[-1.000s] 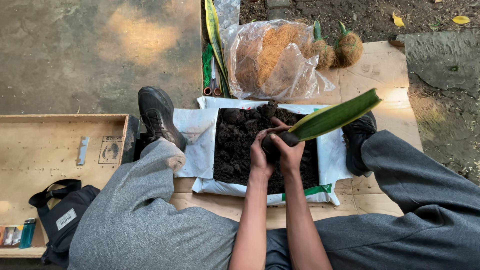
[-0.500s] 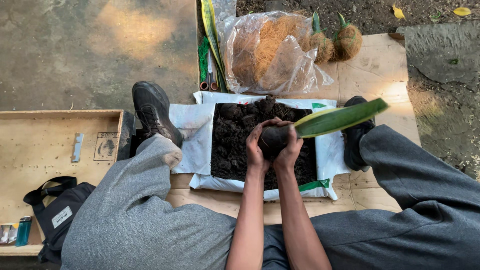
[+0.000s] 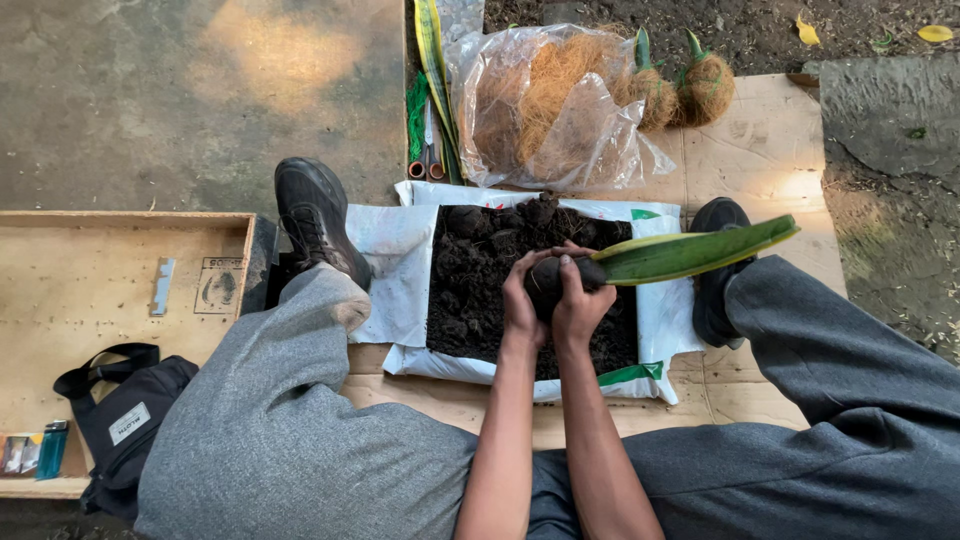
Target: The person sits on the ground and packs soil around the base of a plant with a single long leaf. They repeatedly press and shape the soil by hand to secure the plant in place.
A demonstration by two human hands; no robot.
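The left hand (image 3: 522, 300) and the right hand (image 3: 578, 305) are together over an open white bag of dark soil (image 3: 480, 290). Between them they hold a dark ball of soil (image 3: 548, 282) from which a long green leaf (image 3: 690, 252) comes out, pointing to the right and a little upward. The fingers (image 3: 530, 262) of both hands are curled and pressed on the ball, the left hand on its left side and the right hand on its right side, so the ball is clamped between the two palms. The ball is just above the soil in the bag, near the middle of it.

The bag lies on a sheet of brown cardboard (image 3: 740, 150) on the ground. The person sits with legs in grey trousers (image 3: 300, 420) on both sides of the bag, and a black shoe (image 3: 315, 215) is beside the left edge of the bag.

Behind the bag there is a clear plastic bag with brown coconut fibre (image 3: 545, 100), and next to it two fibre-wrapped balls with green shoots (image 3: 685, 85). Scissors with orange handles (image 3: 427, 160) lie left of the plastic bag. On the left is a flat wooden tray (image 3: 90, 280), and a black pouch (image 3: 125, 420) rests against its near edge.
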